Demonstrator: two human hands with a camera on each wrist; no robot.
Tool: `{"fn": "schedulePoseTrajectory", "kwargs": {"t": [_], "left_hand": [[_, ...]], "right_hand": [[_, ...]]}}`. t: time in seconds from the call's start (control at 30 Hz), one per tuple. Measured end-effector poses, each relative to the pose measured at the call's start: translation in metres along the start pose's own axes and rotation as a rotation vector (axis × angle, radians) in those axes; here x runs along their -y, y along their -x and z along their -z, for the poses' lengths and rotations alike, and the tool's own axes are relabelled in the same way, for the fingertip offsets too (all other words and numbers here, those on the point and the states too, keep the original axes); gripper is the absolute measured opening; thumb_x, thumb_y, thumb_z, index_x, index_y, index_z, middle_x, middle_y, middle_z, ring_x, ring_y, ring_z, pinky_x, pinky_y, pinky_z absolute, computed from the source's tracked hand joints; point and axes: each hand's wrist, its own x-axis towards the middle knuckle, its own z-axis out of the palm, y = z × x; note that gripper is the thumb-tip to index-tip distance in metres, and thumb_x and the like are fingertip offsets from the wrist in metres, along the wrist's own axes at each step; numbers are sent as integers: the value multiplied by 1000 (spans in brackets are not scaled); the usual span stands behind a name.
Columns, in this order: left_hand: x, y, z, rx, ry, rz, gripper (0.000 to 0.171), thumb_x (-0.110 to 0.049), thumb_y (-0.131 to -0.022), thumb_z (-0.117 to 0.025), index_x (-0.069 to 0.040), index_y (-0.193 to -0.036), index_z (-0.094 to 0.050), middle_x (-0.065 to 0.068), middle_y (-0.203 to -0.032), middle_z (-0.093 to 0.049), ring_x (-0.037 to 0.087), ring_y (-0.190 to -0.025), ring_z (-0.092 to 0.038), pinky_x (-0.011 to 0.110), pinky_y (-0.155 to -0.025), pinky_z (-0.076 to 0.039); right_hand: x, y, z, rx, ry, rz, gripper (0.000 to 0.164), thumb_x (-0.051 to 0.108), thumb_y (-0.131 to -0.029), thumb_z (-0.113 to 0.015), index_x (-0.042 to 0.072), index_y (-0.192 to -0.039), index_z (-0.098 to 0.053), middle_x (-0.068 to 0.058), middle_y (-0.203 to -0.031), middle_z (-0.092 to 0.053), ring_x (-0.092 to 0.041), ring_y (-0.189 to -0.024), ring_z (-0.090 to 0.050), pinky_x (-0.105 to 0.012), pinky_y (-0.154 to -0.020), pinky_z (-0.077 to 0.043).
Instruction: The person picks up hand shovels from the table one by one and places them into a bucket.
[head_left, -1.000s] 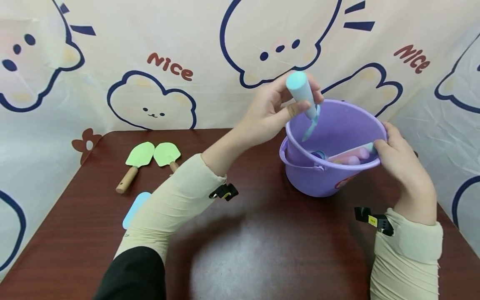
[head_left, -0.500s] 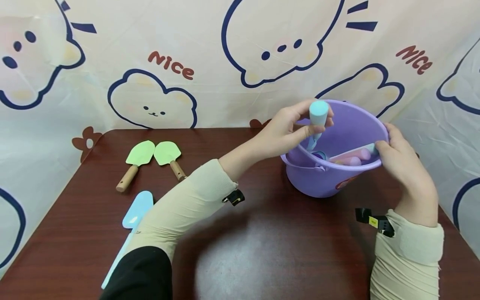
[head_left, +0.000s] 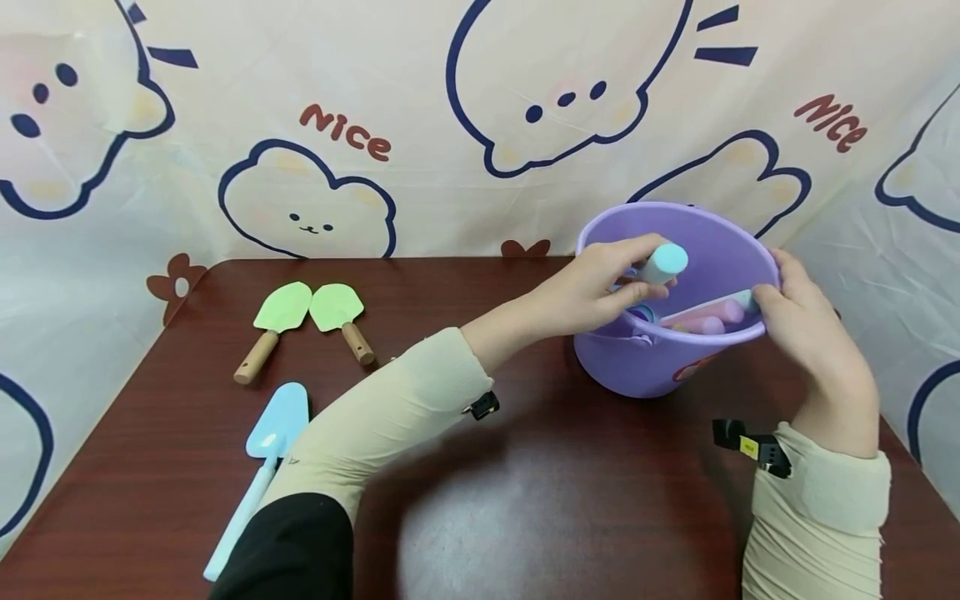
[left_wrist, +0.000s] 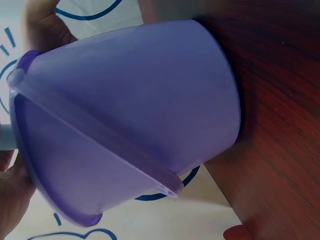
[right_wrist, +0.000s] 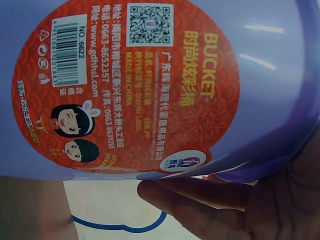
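Observation:
In the head view a purple bucket (head_left: 637, 371) stands at the right side of the table. My right hand (head_left: 817, 342) grips its right rim, thumb on the near side. The left hand (head_left: 585, 292) reaches over the left rim and pinches a tool by its light blue round handle (head_left: 666, 262). That tool's lower part is hidden behind the hand and inside the bucket. Pink handles (head_left: 705, 321) lie together in the bucket, by the right hand. The left wrist view shows the bucket's side with its carrying handle (left_wrist: 95, 132) hanging down.
On the left of the table (head_left: 570, 508) lies a light blue toy shovel (head_left: 279, 421), partly beside the left sleeve. Two green trowels with wooden handles, a left one (head_left: 283, 308) and a right one (head_left: 336, 307), lie behind it. A printed cloth (head_left: 420, 192) hangs behind the table.
My left hand has moved right and down, taking the light blue tool from above the rim into the bucket. The right hand keeps its grip on the rim.

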Motion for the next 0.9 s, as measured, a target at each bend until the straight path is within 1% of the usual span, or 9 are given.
{"fn": "schedulePoseTrajectory", "kwargs": {"t": [0.07,0.13,0.3,0.37,0.47,0.57,0.67,0.8,0.9], "left_hand": [[0,-3,-2,12,-47,2,26,-5,-97,-61,2,-121,-54,10,-111,-68,10,-105,-67,15,-96,-48],[-1,-6,-4,33,-95,21,27,-7,-97,-61,1,-122,-55,9,-112,-68,8,-105,-65,14,-95,-46],[-5,-14,-7,112,-233,76,31,-14,-97,-63,-2,-125,-55,5,-109,-65,10,-100,-60,14,-92,-43],[-5,-16,-9,141,-278,85,32,-17,-97,-63,-3,-125,-55,4,-106,-64,11,-97,-58,15,-90,-42],[-5,-17,-10,173,-322,87,30,-18,-98,-63,-4,-123,-55,2,-101,-62,11,-93,-56,16,-87,-41],[-5,-19,-10,203,-346,98,28,-18,-98,-63,-5,-121,-54,2,-97,-60,11,-91,-55,15,-84,-40],[-6,-21,-9,231,-340,98,25,-16,-98,-63,-5,-119,-55,2,-95,-59,11,-89,-55,15,-82,-40],[-8,-25,-7,291,-318,125,22,-16,-98,-62,-6,-117,-55,2,-97,-60,10,-89,-56,15,-81,-41],[-9,-27,-6,335,-314,162,24,-18,-98,-62,-7,-118,-54,1,-101,-61,10,-92,-56,15,-82,-41]], "right_hand": [[0,0,0,-1,-2,4,64,24,-104,-21,-3,-156,5,-39,-156,-13,-61,-138,-20,-75,-112,-12],[0,-1,-1,-5,-8,6,64,25,-104,-21,-3,-156,4,-39,-156,-14,-60,-137,-21,-75,-112,-13],[0,-1,-1,-9,-15,11,63,22,-104,-21,-5,-156,3,-40,-154,-15,-58,-136,-22,-74,-113,-13],[0,-1,0,-8,-14,12,63,20,-104,-21,-5,-155,3,-41,-155,-15,-58,-136,-22,-73,-113,-12],[1,0,-1,-6,-13,5,63,22,-104,-21,-4,-156,4,-40,-155,-14,-59,-137,-21,-74,-112,-12],[1,0,-1,-4,-14,3,63,23,-104,-21,-3,-156,4,-40,-155,-13,-60,-137,-21,-75,-112,-13],[0,0,-1,-7,-13,4,64,25,-105,-21,-3,-156,4,-39,-156,-14,-59,-138,-21,-75,-112,-13],[-3,-1,-2,-10,-14,10,63,25,-105,-21,-3,-156,3,-40,-155,-15,-59,-137,-22,-75,-112,-13],[-3,-1,-3,-10,-21,16,63,25,-105,-21,-3,-156,3,-40,-155,-15,-59,-136,-23,-75,-111,-14]]}}
